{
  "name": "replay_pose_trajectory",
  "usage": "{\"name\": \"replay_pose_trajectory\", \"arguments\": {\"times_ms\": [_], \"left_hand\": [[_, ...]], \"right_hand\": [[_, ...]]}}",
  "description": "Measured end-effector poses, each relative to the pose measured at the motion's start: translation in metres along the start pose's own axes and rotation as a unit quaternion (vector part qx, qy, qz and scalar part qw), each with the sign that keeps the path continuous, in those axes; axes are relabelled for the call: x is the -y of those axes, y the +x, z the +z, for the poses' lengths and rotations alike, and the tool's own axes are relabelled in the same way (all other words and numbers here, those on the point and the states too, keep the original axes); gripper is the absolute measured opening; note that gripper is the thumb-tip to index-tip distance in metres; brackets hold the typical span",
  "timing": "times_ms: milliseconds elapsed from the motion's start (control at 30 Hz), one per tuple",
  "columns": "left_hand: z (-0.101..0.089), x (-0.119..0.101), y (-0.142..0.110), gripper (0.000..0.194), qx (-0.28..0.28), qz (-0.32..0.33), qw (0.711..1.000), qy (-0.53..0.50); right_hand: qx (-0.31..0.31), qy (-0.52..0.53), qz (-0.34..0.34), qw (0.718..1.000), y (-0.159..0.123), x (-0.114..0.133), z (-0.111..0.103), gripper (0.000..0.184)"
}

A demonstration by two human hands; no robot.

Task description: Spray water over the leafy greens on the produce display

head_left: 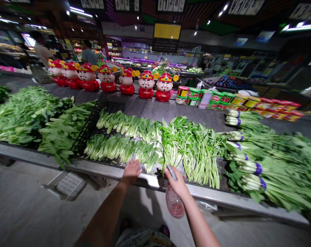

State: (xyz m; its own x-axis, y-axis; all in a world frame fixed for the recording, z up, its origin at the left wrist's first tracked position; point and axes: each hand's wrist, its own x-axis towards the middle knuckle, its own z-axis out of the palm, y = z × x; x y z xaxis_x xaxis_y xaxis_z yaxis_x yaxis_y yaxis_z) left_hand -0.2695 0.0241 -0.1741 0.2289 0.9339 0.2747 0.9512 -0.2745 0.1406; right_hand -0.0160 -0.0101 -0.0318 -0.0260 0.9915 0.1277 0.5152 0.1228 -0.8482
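My left hand [132,171] lies at the display's front edge with its fingers stretched out, against the lower row of bok choy [119,148]. No object shows in it. Closed around the neck of a spray bottle is my right hand [176,180]. The bottle [175,202] is clear with a reddish tint and has a grey trigger piece on top; it hangs in front of the metal edge. Just beyond the right hand are long-stemmed leafy greens [194,151]. A second row of bok choy [129,124] runs behind the first.
A black crate wall [90,127] divides off leafy greens [24,116] at left. Bundles with purple bands [253,168] lie at right. Red-hatted figurines [146,85] and stacked tubs [222,98] line the back. Below is a grey basket [68,185]. Two people stand far left.
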Motion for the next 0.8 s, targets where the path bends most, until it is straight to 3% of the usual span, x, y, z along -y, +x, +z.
{"name": "replay_pose_trajectory", "arguments": {"times_ms": [467,667,800], "left_hand": [[-0.014,-0.007,0.0,0.04,0.027,-0.05,0.998,0.003],[-0.029,-0.01,0.004,0.036,0.07,-0.052,0.996,-0.005],[-0.039,0.0,0.003,0.036,0.096,-0.054,0.994,-0.013]], "right_hand": [[0.059,-0.018,0.007,0.998,-0.001,-0.003,0.007,0.038],[0.06,-0.017,-0.017,0.998,0.007,0.014,0.0,0.042],[0.055,0.012,-0.025,0.998,0.015,0.029,-0.005,0.045]]}}
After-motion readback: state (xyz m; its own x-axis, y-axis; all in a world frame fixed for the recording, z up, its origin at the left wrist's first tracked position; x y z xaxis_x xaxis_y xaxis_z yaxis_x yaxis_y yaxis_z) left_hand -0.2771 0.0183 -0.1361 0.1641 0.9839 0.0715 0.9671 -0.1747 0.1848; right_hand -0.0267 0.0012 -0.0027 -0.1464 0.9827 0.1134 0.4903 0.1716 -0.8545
